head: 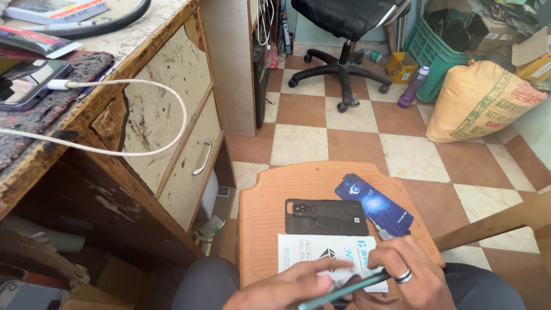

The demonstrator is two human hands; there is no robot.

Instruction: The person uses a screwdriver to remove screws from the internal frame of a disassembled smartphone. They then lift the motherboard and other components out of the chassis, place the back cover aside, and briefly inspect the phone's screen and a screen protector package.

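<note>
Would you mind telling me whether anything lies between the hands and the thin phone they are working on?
Nothing visible does. The left hand and right hand both grip the thin phone directly, above the white packet on the orange stool.

The bottom edge cuts off both hands and the thin phone (344, 290) they hold. The hands hide part of the white packet (321, 255); its print is too small to tell.
</note>
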